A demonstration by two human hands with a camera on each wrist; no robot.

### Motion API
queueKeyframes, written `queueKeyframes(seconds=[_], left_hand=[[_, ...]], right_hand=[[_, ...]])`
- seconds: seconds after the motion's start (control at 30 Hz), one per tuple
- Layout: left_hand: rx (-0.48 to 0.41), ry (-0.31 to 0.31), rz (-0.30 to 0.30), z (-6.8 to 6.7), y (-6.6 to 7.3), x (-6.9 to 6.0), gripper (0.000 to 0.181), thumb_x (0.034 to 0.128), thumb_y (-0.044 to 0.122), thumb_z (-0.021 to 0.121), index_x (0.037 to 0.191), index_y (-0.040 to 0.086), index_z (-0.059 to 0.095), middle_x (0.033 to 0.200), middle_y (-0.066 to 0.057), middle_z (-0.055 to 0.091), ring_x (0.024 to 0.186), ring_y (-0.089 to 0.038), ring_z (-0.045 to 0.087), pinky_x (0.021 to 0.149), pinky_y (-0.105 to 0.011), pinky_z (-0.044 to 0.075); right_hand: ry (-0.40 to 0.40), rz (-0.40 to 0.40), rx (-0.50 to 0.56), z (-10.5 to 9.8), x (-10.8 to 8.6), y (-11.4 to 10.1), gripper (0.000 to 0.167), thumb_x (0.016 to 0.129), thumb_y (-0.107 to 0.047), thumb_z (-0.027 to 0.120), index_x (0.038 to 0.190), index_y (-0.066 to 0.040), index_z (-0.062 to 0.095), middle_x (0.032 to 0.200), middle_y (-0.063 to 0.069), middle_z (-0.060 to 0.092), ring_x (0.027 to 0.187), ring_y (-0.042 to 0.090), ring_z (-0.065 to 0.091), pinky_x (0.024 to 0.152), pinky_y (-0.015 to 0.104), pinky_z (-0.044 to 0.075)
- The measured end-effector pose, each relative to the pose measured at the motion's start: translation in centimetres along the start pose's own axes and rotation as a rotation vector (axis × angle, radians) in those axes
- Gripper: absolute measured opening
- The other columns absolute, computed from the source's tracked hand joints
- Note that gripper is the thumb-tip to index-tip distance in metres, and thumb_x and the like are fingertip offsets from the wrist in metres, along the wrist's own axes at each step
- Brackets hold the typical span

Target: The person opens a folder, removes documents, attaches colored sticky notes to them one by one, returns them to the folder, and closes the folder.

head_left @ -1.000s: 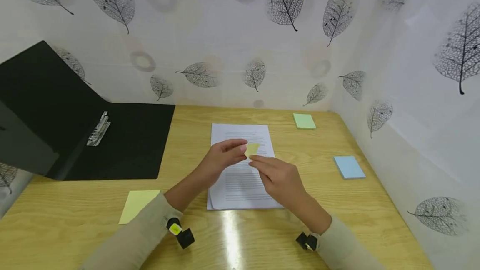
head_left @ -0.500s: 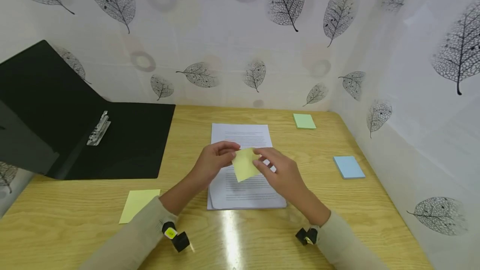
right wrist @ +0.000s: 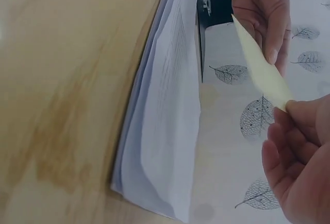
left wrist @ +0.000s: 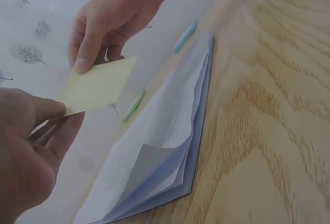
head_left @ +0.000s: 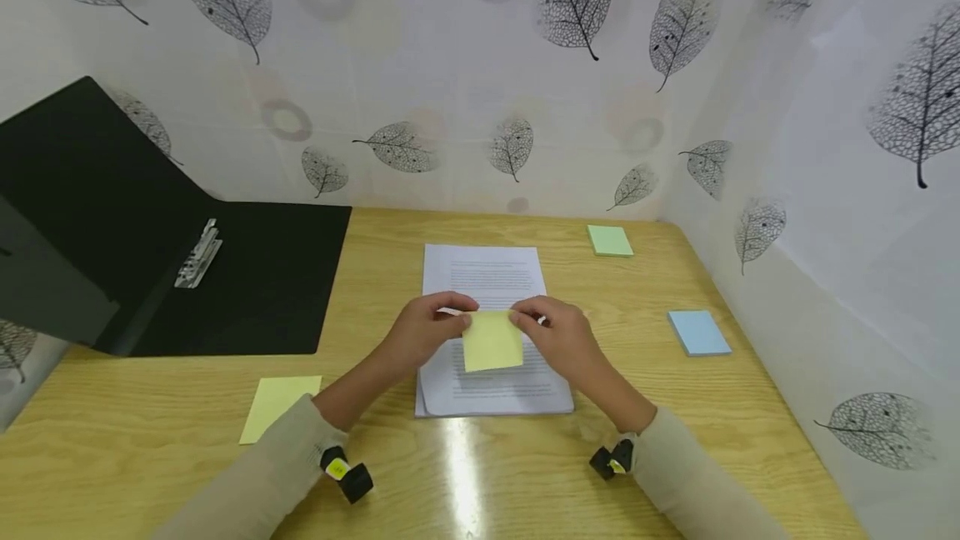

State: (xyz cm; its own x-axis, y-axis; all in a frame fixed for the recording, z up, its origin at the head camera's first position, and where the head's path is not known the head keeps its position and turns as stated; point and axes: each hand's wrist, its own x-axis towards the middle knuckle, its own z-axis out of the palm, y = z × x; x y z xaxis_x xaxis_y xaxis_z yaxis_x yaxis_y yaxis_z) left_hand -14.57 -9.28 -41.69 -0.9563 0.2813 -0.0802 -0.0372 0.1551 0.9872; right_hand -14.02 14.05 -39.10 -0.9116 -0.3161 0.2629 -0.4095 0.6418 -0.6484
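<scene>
A yellow sticky note (head_left: pixel 492 342) is stretched between both hands above a stack of printed sheets (head_left: pixel 480 394). The left hand (head_left: pixel 422 330) pinches its upper left corner between thumb and fingers; the right hand (head_left: pixel 558 335) pinches the upper right corner. In the left wrist view the note (left wrist: pixel 98 86) hangs clear of the sheets (left wrist: pixel 154 157), whose near corner curls up. The right wrist view shows the note (right wrist: pixel 263 72) nearly edge-on, with the right hand (right wrist: pixel 304 157) at its lower end.
An open black folder (head_left: pixel 262 282) with a metal clip (head_left: pixel 198 257) lies at the left. A yellow pad (head_left: pixel 276 405) is beside the left sleeve. A green pad (head_left: pixel 610 241) and a blue pad (head_left: pixel 699 332) lie at the right. A patterned curtain hangs behind.
The small note, earlier tilted and mostly hidden at the fingers, has been turned and spread out level. The right hand now grips its other upper corner, and both hands have come slightly lower.
</scene>
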Motion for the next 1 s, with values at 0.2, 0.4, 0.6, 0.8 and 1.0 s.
queueKeyframes(seconds=[0.2,0.4,0.6,0.8,1.0], left_hand=[[0.05,0.013,-0.003,-1.0,-0.6,-0.5,0.027,0.0987,0.017,0.066,0.122,0.003,0.068,0.115,-0.009,0.068,0.094,-0.02,0.066,0.083,-0.039,0.059],[0.18,0.011,-0.061,-1.8,-1.4,-1.1,0.023,0.0984,0.018,0.066,0.119,0.01,0.071,0.112,-0.001,0.07,0.097,-0.02,0.059,0.08,-0.033,0.052],[0.307,0.013,-0.063,-1.8,-2.3,-1.6,0.018,0.0966,0.013,0.067,0.113,0.011,0.073,0.102,0.0,0.07,0.092,-0.017,0.06,0.081,-0.03,0.05],[0.423,0.035,-0.061,-1.6,-2.8,-1.8,0.015,0.0957,0.015,0.069,0.11,0.017,0.074,0.097,0.002,0.07,0.085,-0.014,0.061,0.076,-0.03,0.05],[0.5,0.048,-0.047,-1.4,-3.5,-2.0,0.013,0.0953,0.014,0.069,0.106,0.019,0.075,0.097,0.005,0.07,0.085,-0.012,0.061,0.075,-0.03,0.051]], right_hand=[[-0.065,0.184,0.176,0.8,0.3,0.2,0.016,0.096,-0.02,0.071,0.108,-0.012,0.077,0.089,0.001,0.073,0.079,0.015,0.058,0.064,0.026,0.047],[-0.163,0.221,0.159,2.3,0.5,0.8,0.009,0.096,-0.02,0.071,0.1,-0.015,0.076,0.087,-0.001,0.072,0.077,0.012,0.061,0.067,0.027,0.051],[-0.273,0.258,0.058,3.4,0.6,1.1,0.007,0.095,-0.022,0.072,0.091,-0.018,0.076,0.086,-0.005,0.07,0.073,0.011,0.057,0.068,0.029,0.048],[-0.317,0.247,-0.005,4.2,0.6,1.7,0.008,0.094,-0.023,0.072,0.088,-0.021,0.076,0.083,-0.008,0.069,0.073,0.01,0.057,0.068,0.029,0.048],[-0.329,0.236,-0.043,4.6,0.6,1.6,0.007,0.094,-0.024,0.072,0.088,-0.022,0.076,0.082,-0.009,0.069,0.074,0.01,0.058,0.07,0.03,0.049]])
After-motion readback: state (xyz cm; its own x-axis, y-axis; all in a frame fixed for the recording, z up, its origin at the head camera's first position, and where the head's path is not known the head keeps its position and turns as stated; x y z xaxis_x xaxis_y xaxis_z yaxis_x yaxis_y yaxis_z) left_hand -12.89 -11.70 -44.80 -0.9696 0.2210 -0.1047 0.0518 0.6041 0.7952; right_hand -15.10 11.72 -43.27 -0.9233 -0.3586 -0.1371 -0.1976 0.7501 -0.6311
